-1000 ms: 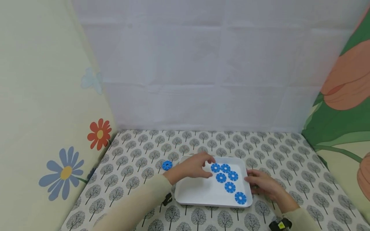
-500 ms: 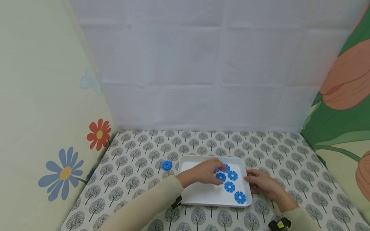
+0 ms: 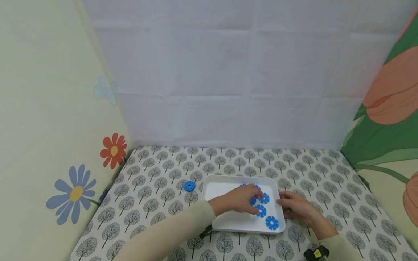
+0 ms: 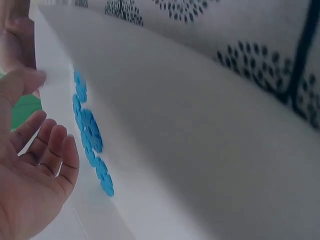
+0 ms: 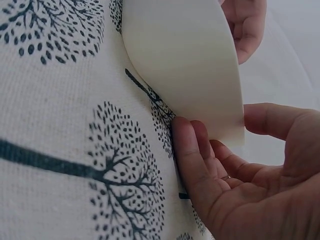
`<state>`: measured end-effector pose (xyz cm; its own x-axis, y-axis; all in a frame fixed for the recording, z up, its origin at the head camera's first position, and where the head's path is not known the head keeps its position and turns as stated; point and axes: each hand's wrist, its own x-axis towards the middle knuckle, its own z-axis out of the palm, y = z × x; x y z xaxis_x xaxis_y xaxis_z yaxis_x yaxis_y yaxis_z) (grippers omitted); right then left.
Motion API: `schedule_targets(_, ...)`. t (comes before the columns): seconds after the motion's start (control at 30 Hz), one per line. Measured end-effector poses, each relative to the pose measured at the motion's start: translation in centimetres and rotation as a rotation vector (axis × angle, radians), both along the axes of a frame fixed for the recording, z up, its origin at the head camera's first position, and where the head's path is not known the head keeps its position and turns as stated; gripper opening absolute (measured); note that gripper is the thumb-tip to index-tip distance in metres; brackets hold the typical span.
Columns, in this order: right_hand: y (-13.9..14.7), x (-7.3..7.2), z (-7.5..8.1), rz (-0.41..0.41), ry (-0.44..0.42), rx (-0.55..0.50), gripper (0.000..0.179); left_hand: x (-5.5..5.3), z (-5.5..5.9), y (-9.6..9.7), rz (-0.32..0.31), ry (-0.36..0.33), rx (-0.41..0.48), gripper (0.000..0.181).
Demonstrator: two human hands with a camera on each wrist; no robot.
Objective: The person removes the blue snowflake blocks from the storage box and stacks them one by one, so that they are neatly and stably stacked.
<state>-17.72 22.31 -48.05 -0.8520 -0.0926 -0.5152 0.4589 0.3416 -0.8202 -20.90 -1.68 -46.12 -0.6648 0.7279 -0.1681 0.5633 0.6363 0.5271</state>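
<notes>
The discs (image 3: 271,223) lie flat in the tray (image 3: 236,223), under and just beyond the fingertips of the left hand (image 3: 241,199), which is loosely bent and empty; contact with them is unclear. Being thin and close together, they could skid or overlap if those fingers sweep rather than pinch. The right hand (image 3: 297,208) grips the tray's near edge between thumb and fingers; a slack hold might let it slide. Left of the left hand, a lone disc (image 3: 189,186) on the bench (image 3: 310,166) could be overlooked.
</notes>
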Motion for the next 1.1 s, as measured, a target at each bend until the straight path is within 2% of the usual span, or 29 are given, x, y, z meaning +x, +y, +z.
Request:
schedule_targets(0.27, 0.2, 0.1, -0.1, 0.019, 0.012, -0.026, 0.055, 0.9, -0.5, 1.8, 0.024, 0.005, -0.037, 0.048)
schedule_targets(0.53, 0.2, 0.1, 0.0, 0.025, 0.011, -0.026, 0.054, 1.6, -1.1, 2.8, -0.012, 0.02, -0.074, 0.053)
schedule_targets(0.73, 0.3, 0.1, -0.1, 0.027, 0.009, -0.023, 0.053, 2.2, -1.3, 3.3, -0.052, 0.061, -0.126, 0.055)
schedule_targets(0.9, 0.3, 0.1, -0.2, 0.028, 0.011, -0.032, 0.053, 2.2, -1.3, 3.5, -0.074, 0.088, -0.14, 0.055)
schedule_targets(1.1, 0.4, 0.0, -0.2, 0.031, 0.0, -0.039, 0.055, 2.1, -1.4, 3.5, -0.074, 0.057, -0.143, 0.055)
